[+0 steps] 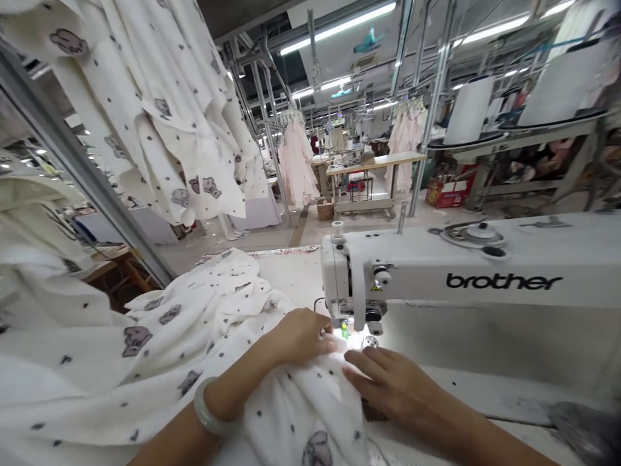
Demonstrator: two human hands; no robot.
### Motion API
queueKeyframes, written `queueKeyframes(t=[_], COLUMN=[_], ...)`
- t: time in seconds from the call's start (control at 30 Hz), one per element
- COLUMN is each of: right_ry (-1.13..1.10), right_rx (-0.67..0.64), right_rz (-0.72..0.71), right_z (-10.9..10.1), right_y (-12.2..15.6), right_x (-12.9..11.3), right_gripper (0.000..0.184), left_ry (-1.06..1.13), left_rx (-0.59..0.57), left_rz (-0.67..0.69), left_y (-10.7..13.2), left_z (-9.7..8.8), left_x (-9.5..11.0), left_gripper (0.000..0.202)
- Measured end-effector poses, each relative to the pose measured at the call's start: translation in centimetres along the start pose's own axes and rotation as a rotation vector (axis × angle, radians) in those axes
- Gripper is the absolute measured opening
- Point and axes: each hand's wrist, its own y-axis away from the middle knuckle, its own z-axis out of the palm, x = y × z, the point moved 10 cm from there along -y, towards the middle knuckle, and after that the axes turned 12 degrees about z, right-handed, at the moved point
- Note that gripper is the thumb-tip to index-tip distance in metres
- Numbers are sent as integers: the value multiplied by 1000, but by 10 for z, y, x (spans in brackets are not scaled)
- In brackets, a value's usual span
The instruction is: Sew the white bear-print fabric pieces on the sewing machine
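Observation:
A white printed fabric (pixel 252 362) with small animal figures and dark dots spreads over the left of the table and runs under the head of a white sewing machine (pixel 417 272). My left hand (pixel 301 336) is closed on the fabric just left of the lit needle area, fingertips bent down onto it. Close by, on the right, my right hand (pixel 388 382) grips the fabric's edge between thumb and curled fingers. The needle and the stitch line are hidden by glare and my fingers. A pale bangle (pixel 206 411) circles my left wrist.
More printed fabric (pixel 160 116) hangs at the upper left beside a slanted metal post (pixel 92 168). Two thread cones (pixel 469 110) stand behind the machine at right. Farther off are another worktable (pixel 376 163), hanging pink garments (pixel 295 158) and a red box (pixel 449 191).

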Motion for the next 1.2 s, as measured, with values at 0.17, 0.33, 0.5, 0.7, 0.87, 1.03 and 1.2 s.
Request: queueKeyframes(t=[0.17,0.33,0.5,0.7,0.87,1.03,1.2], right_ry=[-28,-66,-180,-168,-86,-70,-121], right_rx=[-22,-108,-170,-91,-16,-53,-107], right_rz=[-29,68,150,28,-80,3,42], right_z=[5,17,23,0,-11,12,25], right_y=[8,5,5,3,0,13,17], right_x=[1,13,15,-7,-8,10,16], right_gripper=[13,18,16,35,36,32,26], left_ry=[292,393,308,315,261,251,208], left_rx=[105,178,195,161,192,255,226], left_rz=[68,-12,-53,-26,-58,-59,-58], left_y=[-5,-6,-2,15,17,10,7], left_z=[6,20,19,28,26,22,27], left_x=[-4,-17,-15,-17,-19,-22,-22], left_gripper=[34,24,8,17,15,11,9])
